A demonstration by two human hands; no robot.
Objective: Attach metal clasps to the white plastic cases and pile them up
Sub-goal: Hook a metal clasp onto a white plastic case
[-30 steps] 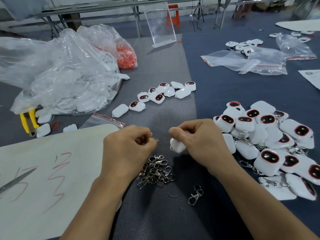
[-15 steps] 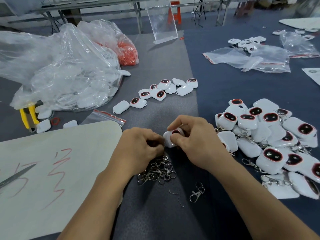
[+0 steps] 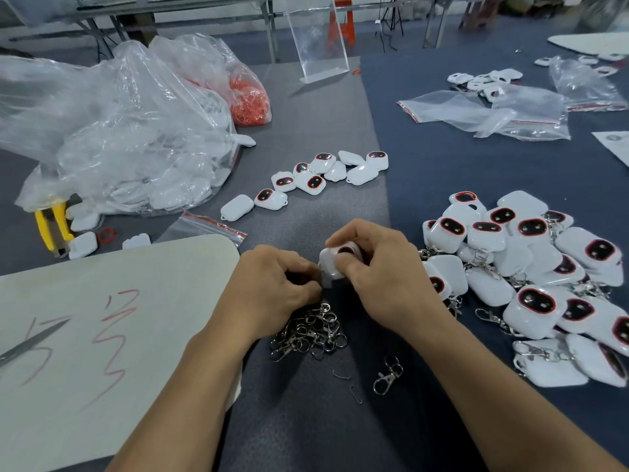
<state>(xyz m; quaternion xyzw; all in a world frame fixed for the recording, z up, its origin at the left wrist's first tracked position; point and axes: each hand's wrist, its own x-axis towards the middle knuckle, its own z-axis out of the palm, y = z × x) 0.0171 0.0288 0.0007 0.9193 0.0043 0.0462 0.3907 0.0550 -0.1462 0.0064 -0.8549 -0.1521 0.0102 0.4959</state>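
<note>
My right hand [image 3: 384, 277] grips a white plastic case [image 3: 335, 262] with a dark, red-rimmed window, held just above the table at the centre. My left hand [image 3: 272, 291] is curled against the case's left edge, its fingertips pinched together there; what they pinch is hidden. Below both hands lies a heap of metal clasps [image 3: 311, 332], and one loose clasp [image 3: 388, 376] lies nearer me. A pile of cases with clasps [image 3: 531, 277] covers the table to the right. A row of plain cases [image 3: 316, 178] lies farther back at the centre.
A big clear bag of white cases [image 3: 112, 141] and a bag of orange rings [image 3: 248, 100] sit at the left. Yellow pliers [image 3: 51, 223] lie by the bag. A white board [image 3: 102, 335] with scissors [image 3: 30, 342] is front left. Empty clear bags [image 3: 483, 114] lie far right.
My hands have come together: the right hand turned the case so its dark window faces up and brought it against my left hand's fingertips.
</note>
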